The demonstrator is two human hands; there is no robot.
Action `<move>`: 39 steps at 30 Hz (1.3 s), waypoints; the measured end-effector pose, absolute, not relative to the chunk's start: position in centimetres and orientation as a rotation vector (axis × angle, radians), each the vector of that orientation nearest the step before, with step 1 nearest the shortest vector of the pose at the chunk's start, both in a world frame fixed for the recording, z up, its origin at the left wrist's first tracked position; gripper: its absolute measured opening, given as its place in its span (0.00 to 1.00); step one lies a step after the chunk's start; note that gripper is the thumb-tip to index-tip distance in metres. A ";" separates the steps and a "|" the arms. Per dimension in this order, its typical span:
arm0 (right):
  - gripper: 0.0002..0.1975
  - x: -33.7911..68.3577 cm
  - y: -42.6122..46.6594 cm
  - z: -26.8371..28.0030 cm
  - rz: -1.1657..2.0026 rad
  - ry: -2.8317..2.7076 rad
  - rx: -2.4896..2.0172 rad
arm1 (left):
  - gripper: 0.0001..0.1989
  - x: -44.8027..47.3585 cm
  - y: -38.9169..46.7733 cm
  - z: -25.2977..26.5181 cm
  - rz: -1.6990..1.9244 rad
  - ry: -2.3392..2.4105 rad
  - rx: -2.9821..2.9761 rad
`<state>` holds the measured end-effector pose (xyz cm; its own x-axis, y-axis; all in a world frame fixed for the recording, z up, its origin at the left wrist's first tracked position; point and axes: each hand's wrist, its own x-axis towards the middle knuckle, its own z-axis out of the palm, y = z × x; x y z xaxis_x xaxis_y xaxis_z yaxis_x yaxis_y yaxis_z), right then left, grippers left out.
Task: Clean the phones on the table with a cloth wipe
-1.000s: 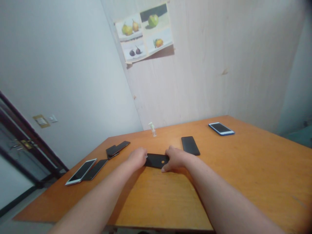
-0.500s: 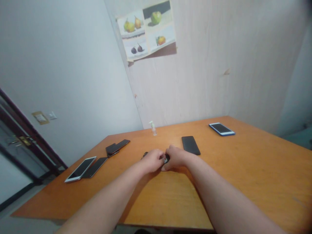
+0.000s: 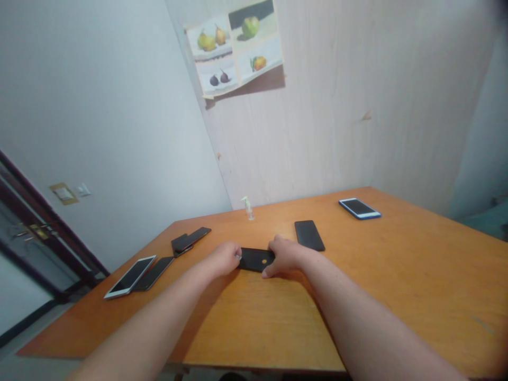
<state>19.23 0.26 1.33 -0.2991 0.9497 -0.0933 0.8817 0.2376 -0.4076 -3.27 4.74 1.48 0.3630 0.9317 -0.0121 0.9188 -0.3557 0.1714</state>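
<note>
Between my hands a black phone case [image 3: 254,259] with a round hole near its right end lies lengthwise across the wooden table. My right hand [image 3: 283,256] grips its right end, thumb on the near edge and fingers on the far edge. My left hand [image 3: 227,257] is closed at the left end of the case. A small whitish thing [image 3: 238,256] shows at its fingertips, too small to name; the fingers hide the rest. Just beyond my right hand lies a black phone-shaped slab [image 3: 309,235].
On the left of the table [image 3: 254,323] lie a white phone [image 3: 130,276], a dark slab [image 3: 154,273] beside it and two overlapping dark slabs [image 3: 192,239]. A clear pump bottle [image 3: 248,208] stands at the back. A blue-edged white phone [image 3: 359,208] lies far right.
My left hand has moved left along the phone case, away from my right hand, uncovering the case's middle and its hole. My right hand stays at the right end.
</note>
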 end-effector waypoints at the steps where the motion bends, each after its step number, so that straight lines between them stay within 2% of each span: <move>1: 0.41 19.2 0.3 1.3 0.580 -2.331 -1.745 | 0.05 -2.7 4.6 1.2 0.140 1.650 2.466; 9: 0.34 19.1 0.1 1.4 0.528 -2.350 -1.730 | 0.08 3.0 3.3 -0.3 0.229 1.229 2.432; 12: 0.33 19.2 0.0 1.4 0.547 -2.355 -1.720 | 0.06 3.2 3.7 -0.3 0.240 1.194 2.431; 15: 0.34 19.3 0.1 1.4 0.517 -2.375 -1.724 | 0.03 2.5 4.1 -0.3 0.218 1.200 2.445; 23: 0.38 19.2 0.1 1.5 0.526 -2.360 -1.752 | 0.04 0.8 3.8 0.5 0.128 1.359 2.482; 32: 0.39 19.3 -0.2 1.9 0.594 -2.325 -1.742 | 0.05 -3.6 5.0 3.3 -0.026 1.751 2.531; 39: 0.40 19.3 0.0 1.6 0.560 -2.333 -1.751 | 0.03 -1.6 4.7 2.6 -0.028 1.645 2.494</move>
<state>19.26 -0.05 1.62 -0.2954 0.9514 -0.0870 0.8872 0.2395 -0.3944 -1.59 4.67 2.61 0.3971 0.9123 -0.0996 0.9152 -0.3855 0.1177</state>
